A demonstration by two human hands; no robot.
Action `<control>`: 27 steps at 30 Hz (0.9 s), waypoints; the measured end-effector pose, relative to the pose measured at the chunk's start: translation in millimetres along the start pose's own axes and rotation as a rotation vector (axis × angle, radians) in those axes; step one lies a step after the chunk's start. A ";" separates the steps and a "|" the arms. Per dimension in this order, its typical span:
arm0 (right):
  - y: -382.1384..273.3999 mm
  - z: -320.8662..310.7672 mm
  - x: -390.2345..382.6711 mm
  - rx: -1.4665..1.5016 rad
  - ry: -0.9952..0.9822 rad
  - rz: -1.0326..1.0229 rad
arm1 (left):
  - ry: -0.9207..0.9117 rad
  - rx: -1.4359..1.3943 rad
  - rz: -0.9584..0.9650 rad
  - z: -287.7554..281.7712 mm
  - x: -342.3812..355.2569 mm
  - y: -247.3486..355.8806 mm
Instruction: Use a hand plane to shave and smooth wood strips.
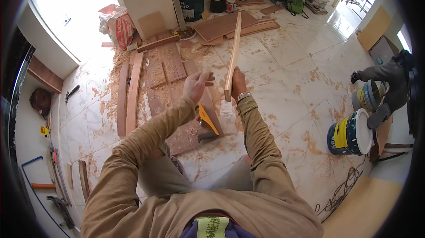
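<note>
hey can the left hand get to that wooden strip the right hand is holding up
Probably yes. The left hand is open and raised just beside the wooden strip, which the right hand grips near its lower end. Nothing sits in the gap between them, so the strip's shaft looks freely reachable.

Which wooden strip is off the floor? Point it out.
The pale narrow strip gripped at its lower end by the right hand and held pointing away from the person. The reddish planks all lie flat among shavings; the left hand is open beside it.

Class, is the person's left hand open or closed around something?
Open: the left hand holds nothing, its fingers spread beside the wooden strip gripped by the right hand.
</note>
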State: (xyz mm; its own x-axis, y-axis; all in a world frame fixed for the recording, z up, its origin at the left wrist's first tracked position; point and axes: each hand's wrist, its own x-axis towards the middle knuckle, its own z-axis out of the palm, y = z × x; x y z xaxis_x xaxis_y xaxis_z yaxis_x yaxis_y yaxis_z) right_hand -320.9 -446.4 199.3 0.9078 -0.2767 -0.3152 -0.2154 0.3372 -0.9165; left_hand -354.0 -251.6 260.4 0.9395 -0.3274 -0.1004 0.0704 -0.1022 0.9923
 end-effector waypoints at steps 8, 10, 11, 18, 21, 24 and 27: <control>-26.7 47.4 -77.0 0.564 -0.656 0.414 | 0.026 -0.968 -0.227 -8.7 126.4 -57.0; -27.1 51.1 -78.9 0.747 -0.756 0.429 | 0.206 -0.780 -0.141 -17.6 148.6 -87.5; -26.1 53.0 -80.4 0.757 -0.728 0.445 | 0.152 -0.755 -0.195 -21.4 158.6 -105.3; -29.7 62.7 -89.2 -0.219 -0.596 -0.240 | 0.148 -0.225 0.204 -40.5 191.1 -159.9; -32.6 59.7 -94.1 0.533 -0.668 0.277 | 0.183 0.079 0.221 -44.8 179.5 -142.3; -34.2 57.6 -94.0 0.603 -0.748 0.280 | 0.196 -0.005 0.141 -44.4 176.9 -131.8; -35.1 58.8 -91.6 0.541 -0.748 0.240 | 0.238 -0.456 -0.130 -48.0 190.1 -138.6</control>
State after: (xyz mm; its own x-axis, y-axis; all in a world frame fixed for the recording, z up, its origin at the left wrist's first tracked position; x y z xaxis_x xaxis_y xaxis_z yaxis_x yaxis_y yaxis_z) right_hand -375.3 -380.0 274.8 0.8963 0.4380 -0.0692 -0.4005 0.7326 -0.5504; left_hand -169.0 -254.6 107.3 0.9597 -0.1119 -0.2578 0.2801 0.3081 0.9092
